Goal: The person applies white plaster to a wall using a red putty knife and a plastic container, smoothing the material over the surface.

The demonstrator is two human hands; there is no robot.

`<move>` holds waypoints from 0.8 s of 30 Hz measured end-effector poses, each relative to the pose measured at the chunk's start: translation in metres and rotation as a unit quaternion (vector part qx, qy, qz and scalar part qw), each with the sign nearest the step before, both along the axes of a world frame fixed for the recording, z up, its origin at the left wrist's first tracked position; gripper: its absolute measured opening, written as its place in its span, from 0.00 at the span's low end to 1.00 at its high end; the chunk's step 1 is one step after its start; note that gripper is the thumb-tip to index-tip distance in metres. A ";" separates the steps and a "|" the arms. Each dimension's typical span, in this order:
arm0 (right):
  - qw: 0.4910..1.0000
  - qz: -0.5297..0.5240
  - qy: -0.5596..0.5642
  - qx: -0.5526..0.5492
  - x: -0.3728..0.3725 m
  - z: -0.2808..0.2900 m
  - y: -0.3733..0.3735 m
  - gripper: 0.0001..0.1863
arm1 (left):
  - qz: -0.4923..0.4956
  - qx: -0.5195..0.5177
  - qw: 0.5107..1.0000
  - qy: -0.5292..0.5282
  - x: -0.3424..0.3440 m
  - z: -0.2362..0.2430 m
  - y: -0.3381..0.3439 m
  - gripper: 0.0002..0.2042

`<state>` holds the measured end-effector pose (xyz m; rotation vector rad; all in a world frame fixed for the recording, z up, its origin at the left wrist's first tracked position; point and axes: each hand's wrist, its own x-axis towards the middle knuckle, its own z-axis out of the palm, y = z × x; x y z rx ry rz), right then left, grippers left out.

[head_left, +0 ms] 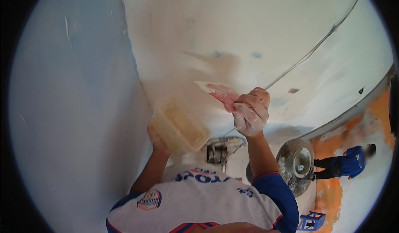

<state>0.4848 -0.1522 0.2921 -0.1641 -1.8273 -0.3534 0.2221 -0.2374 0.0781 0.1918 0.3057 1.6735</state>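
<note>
My right hand [252, 110], dusted white, grips a red, white-smeared spreader [220, 92] with a pale pointed edge, raised in front of a pale, patchy wall surface [291, 33]. My left hand [157, 138] holds a translucent yellowish plastic tub [183, 125] by its left side, lower and to the left of the spreader. The tub looks slightly blurred, and pale material coats its inside. Part of my left hand is hidden behind it.
A light blue wall [66, 108] runs along the left. A cable [316, 46] crosses the pale surface. Lower right are a round metal basin [286, 166], a blue plastic stool [312, 221], a person in blue [351, 161] and an orange patchy wall [328, 204]. A dark object [217, 154] stands behind the tub.
</note>
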 end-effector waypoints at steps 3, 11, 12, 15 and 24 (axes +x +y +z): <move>0.996 -0.031 0.003 -0.078 0.021 -0.035 -0.018 0.08 | 0.023 0.002 0.999 0.030 0.029 0.036 0.015 0.37; 0.965 -0.093 -0.069 -0.235 0.109 -0.078 -0.069 0.12 | 0.023 -0.068 0.995 0.068 0.136 0.042 0.029 0.38; 0.949 -0.117 -0.075 -0.284 0.121 -0.082 -0.075 0.11 | 0.020 -0.053 0.997 0.058 0.147 0.045 0.028 0.38; 0.948 -0.114 -0.102 -0.278 0.157 -0.087 -0.072 0.10 | 0.003 -0.056 0.998 0.029 0.166 0.037 0.021 0.38; 0.900 -0.001 0.065 -0.431 0.228 -0.121 -0.069 0.16 | 0.051 -0.052 0.995 0.071 0.220 0.027 0.016 0.43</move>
